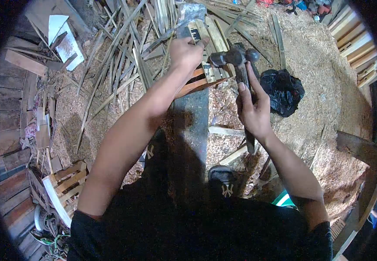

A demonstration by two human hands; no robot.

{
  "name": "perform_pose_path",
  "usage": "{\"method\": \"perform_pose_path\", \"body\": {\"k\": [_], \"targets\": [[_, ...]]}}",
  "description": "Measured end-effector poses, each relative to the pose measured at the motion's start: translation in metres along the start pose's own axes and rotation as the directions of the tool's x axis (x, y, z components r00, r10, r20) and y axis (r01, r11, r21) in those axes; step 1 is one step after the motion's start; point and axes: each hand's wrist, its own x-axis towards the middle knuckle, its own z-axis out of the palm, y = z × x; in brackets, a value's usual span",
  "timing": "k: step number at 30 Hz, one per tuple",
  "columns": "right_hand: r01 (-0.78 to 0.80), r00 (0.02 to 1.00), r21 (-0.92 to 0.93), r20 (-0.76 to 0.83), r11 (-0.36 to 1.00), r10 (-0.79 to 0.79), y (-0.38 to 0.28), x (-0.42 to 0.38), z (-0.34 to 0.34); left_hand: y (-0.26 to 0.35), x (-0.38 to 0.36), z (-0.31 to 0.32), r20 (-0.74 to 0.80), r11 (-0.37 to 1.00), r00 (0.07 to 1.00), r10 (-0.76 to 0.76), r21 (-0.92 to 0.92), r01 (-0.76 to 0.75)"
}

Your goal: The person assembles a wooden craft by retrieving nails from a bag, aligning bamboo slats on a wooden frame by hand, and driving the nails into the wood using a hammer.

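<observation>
A ball-headed hammer [234,57] is in my right hand [256,106], its head over the right side of a slatted wooden piece [214,37] and its handle pointing down toward me. My right index finger and thumb lie along the handle. The slatted piece rests on a long dark beam [197,130] that runs between my feet. At the left edge of its slats is my left hand [187,54], with the fingers pressed together; whatever they pinch is too small to make out. Black markings show on the slats near the left fingertips.
A crumpled black plastic bag [283,92] lies right of the hammer on the sawdust-covered ground. Loose thin sticks [119,52] are heaped at the upper left. Stacked slatted pieces [356,41] stand at the upper right, another slatted piece [69,185] at the lower left.
</observation>
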Motion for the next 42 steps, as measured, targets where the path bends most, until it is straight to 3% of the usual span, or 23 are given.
{"method": "perform_pose_path", "body": {"k": [3,5,7,8,9,11,16,18,19,20,25,27,31,33,34,35,36,38,40,42], "targets": [[-0.006,1.0,-0.02,0.0,1.0,0.006,0.005,0.001,0.0,0.0,0.003,-0.005,0.042,0.999,0.999,-0.013,-0.031,0.015],[0.001,1.0,-0.071,-0.002,0.998,-0.002,0.011,0.002,0.001,0.013,-0.008,-0.022,0.151,0.972,0.989,-0.005,0.233,-0.031],[0.003,1.0,-0.108,0.002,0.994,-0.003,0.01,0.001,-0.002,0.0,-0.029,-0.031,0.169,0.944,0.983,0.065,0.308,-0.115],[-0.177,0.982,0.16,0.098,0.971,0.163,-0.001,-0.001,-0.006,-0.007,-0.042,-0.036,0.193,0.903,0.972,0.131,0.383,-0.197],[-0.363,0.928,0.396,0.231,0.843,0.292,-0.008,-0.001,-0.007,-0.012,-0.055,-0.04,0.191,0.902,0.973,0.13,0.385,-0.196],[-0.337,0.94,0.441,0.205,0.832,0.272,-0.01,0.0,-0.003,-0.019,-0.076,-0.047,0.221,0.676,0.868,0.444,0.554,-0.486],[-0.277,0.96,0.484,0.104,0.83,0.26,-0.006,-0.001,0.0,-0.004,-0.076,-0.056,0.34,0.684,0.87,0.356,0.539,-0.491],[-0.236,0.972,0.481,0.119,0.844,0.205,0.004,0.001,-0.006,-0.01,-0.067,-0.057,0.426,0.612,0.756,0.496,0.446,-0.653],[-0.229,0.971,0.475,0.047,0.85,0.235,0.003,0.002,-0.007,-0.012,-0.065,-0.057,0.452,0.576,0.734,0.507,0.455,-0.679],[-0.223,0.964,0.47,-0.025,0.854,0.266,0.003,0.003,-0.008,-0.014,-0.063,-0.057,0.453,0.576,0.733,0.508,0.454,-0.68],[-0.258,0.943,0.46,-0.069,0.849,0.325,0.063,0.017,-0.026,-0.018,-0.06,-0.056,0.438,0.557,0.72,0.538,0.457,-0.694],[-0.37,0.913,0.344,-0.034,0.863,0.406,0.099,0.018,-0.031,-0.018,-0.061,-0.055,0.448,0.554,0.731,0.515,0.476,-0.682],[-0.516,0.846,0.365,0.072,0.775,0.529,0.133,0.012,-0.032,-0.017,-0.065,-0.055,0.437,0.561,0.746,0.502,0.492,-0.666],[-0.512,0.849,0.285,0.027,0.81,0.528,0.141,0.015,-0.034,-0.019,-0.067,-0.054,0.428,0.564,0.749,0.505,0.493,-0.662],[-0.505,0.854,0.2,-0.023,0.84,0.519,0.143,0.017,-0.036,-0.02,-0.067,-0.053,0.418,0.565,0.749,0.514,0.492,-0.662],[-0.327,0.942,-0.104,-0.119,0.939,0.315,0.152,0.019,-0.039,-0.02,-0.068,-0.053,0.423,0.564,0.746,0.514,0.489,-0.666],[-0.331,0.939,-0.103,-0.127,0.938,0.318,0.151,0.02,-0.041,-0.02,-0.068,-0.054,0.425,0.59,0.759,0.494,0.477,-0.651],[-0.263,0.961,-0.487,-0.209,0.833,0.182,0.149,0.018,-0.051,-0.018,-0.069,-0.055,0.443,0.611,0.757,0.48,0.451,-0.651],[-0.239,0.968,-0.569,-0.201,0.786,0.149,0.13,0.009,-0.064,-0.013,-0.074,-0.054,0.404,0.653,0.812,0.421,0.487,-0.581],[-0.16,0.986,-0.559,-0.048,0.814,0.16,0.123,-0.003,-0.082,-0.014,-0.077,-0.051,0.379,0.64,0.84,0.388,0.545,-0.541]]}}
